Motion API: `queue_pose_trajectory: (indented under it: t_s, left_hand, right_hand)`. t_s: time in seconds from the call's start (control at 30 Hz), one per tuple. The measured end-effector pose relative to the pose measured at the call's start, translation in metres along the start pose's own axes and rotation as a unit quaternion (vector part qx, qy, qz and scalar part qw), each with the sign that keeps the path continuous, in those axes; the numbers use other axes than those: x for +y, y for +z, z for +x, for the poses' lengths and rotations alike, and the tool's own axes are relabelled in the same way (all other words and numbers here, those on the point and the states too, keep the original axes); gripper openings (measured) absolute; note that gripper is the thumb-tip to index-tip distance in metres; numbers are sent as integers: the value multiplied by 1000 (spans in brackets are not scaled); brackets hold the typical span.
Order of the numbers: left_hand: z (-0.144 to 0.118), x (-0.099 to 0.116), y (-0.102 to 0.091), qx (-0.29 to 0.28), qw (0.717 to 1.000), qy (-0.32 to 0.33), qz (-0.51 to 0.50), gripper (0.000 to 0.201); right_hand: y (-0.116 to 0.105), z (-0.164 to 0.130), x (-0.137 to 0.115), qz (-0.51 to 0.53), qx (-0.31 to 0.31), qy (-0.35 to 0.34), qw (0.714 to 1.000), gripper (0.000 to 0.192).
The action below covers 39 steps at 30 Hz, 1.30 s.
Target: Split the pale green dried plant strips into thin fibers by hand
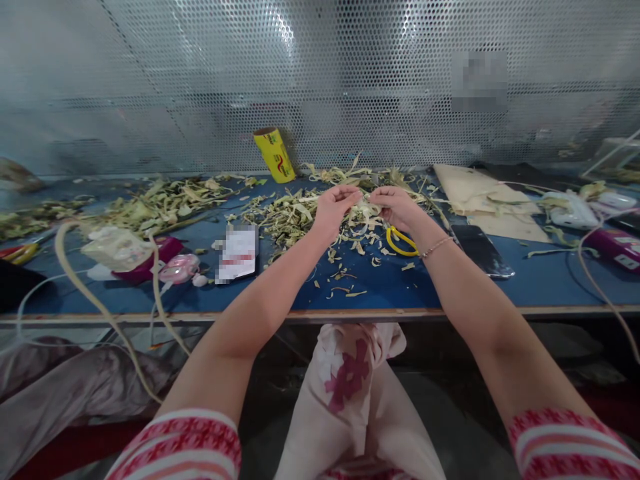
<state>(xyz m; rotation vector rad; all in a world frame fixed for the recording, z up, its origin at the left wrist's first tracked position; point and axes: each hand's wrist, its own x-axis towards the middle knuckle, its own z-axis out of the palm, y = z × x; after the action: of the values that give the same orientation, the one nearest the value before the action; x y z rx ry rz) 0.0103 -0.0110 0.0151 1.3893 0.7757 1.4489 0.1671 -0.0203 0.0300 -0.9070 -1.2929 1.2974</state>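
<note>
Over the middle of the blue work table, my left hand is closed in a pinch, thumb against the fingers. My right hand pinches too, its fingertips a short way from the left ones. A small pale bit shows between the two pinches, too small to make out. Beneath and around both hands spreads a loose pile of dried, pale green and yellowish plant strips, partly covered by my hands. A yellow looped handle, like that of scissors, lies beside my right wrist; its other end is hidden.
A yellow printed tube leans by the perforated metal screen. Left lie another plant pile, a white-faced card or phone and a pink device. Right are a dark phone and brown cardboard. Cables hang over the table edge.
</note>
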Motion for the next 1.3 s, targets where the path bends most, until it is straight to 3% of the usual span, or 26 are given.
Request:
queue_pose_trajectory:
  t_s: [0.37,0.7,1.0,1.3]
  left_hand:
    - [-5,17,-1,-13,999,-31,32,22]
    - [-13,19,2,69,983,57,158,10]
    - [-13,24,7,65,994,-6,85,9]
    - [-5,11,4,61,997,-47,-20,16]
  right_hand:
    - [-1,3,1,-3,8,-1,1000,20]
    - [-1,2,3,-13,10,0,1000,18]
    - [-1,2,3,-7,-6,-3,1000,19]
    - [1,-1,2,-9,-26,-14,1000,19]
